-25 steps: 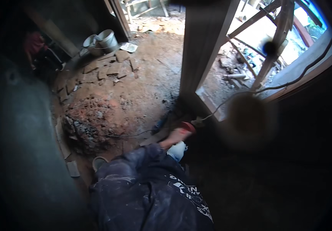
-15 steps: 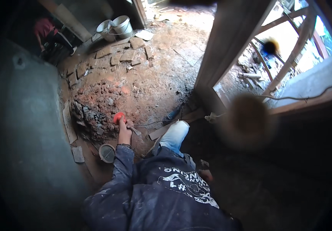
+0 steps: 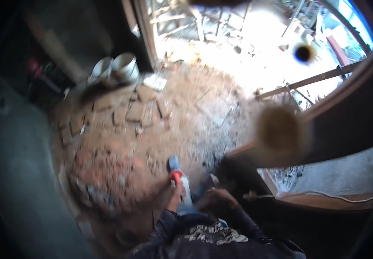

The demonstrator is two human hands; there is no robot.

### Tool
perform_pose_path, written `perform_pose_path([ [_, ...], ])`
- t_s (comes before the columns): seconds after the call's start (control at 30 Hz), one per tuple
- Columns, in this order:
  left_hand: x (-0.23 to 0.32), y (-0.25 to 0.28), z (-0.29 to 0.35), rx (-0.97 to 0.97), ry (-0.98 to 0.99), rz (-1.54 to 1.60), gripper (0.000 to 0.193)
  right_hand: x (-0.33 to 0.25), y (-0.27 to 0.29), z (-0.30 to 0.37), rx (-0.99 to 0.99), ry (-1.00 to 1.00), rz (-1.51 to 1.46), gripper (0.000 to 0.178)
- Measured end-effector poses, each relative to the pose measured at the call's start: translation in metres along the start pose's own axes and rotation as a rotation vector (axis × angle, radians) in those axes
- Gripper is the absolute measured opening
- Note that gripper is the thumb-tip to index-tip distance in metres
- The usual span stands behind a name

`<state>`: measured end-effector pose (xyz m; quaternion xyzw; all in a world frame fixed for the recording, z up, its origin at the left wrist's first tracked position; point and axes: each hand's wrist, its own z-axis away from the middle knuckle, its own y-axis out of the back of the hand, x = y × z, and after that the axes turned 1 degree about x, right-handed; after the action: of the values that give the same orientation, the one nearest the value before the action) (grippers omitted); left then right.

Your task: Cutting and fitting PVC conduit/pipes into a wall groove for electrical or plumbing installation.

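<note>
My left hand (image 3: 177,192) is closed round a chisel with a red round hand guard (image 3: 176,175), held over my pale trouser leg (image 3: 187,194). Just beyond the guard is a blurred blue-grey shape (image 3: 173,163); whether it is tool or shoe I cannot tell. My right hand (image 3: 221,195) is to the right of the leg, its fingers curled and smeared by motion. Close by it shows a small grey block-like end (image 3: 214,179), perhaps of what it holds. A dark blue tool (image 3: 201,189) lies between the hands, partly hidden.
Rubble (image 3: 104,177) is heaped at left beside a grey wall (image 3: 22,151). Flat brick pieces (image 3: 135,111) and pale buckets (image 3: 125,68) stand farther off. A wooden frame (image 3: 337,103) and a white cable (image 3: 324,194) are at right. Another person is dimly visible at far left.
The view has turned and tilted up. My left hand has moved with the chisel from beside the rubble to over my leg. My right hand has come forward from beside my body.
</note>
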<state>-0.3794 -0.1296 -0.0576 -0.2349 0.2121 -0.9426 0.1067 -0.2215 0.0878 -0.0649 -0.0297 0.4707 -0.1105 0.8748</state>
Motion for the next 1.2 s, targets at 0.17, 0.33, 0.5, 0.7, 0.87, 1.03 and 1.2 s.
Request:
perform_pose_path([
  [0.17,0.08,-0.086,-0.052,-0.162,0.073,-1.016,0.06,-0.137,-0.069,-0.118,0.236,-0.445,-0.833,0.047],
  [0.33,0.164,-0.158,-0.066,-0.272,-0.269,-1.373,0.079,-0.195,-0.043,-0.219,0.282,-0.297,-1.147,0.038],
  [0.5,0.204,-0.216,-0.089,-0.513,0.127,-1.148,0.085,-0.242,0.004,-0.28,0.421,-0.246,-1.275,0.037],
  [0.7,0.284,-0.29,-0.159,-0.844,0.539,-1.245,0.053,-0.201,0.143,-0.314,0.288,-0.238,-1.795,0.041],
  [0.87,0.324,-0.242,-0.345,-0.001,-0.113,-0.611,0.038,-0.178,0.291,-0.333,0.503,-0.282,-1.516,0.029],
  [1.03,0.355,-0.175,-0.389,0.494,0.014,-0.185,0.046,-0.315,0.351,-0.352,0.729,-0.485,-0.791,0.029],
  [1.2,0.363,-0.193,-0.454,0.566,0.032,-0.826,0.028,-0.354,0.411,-0.358,0.819,-0.82,-0.041,0.024],
])
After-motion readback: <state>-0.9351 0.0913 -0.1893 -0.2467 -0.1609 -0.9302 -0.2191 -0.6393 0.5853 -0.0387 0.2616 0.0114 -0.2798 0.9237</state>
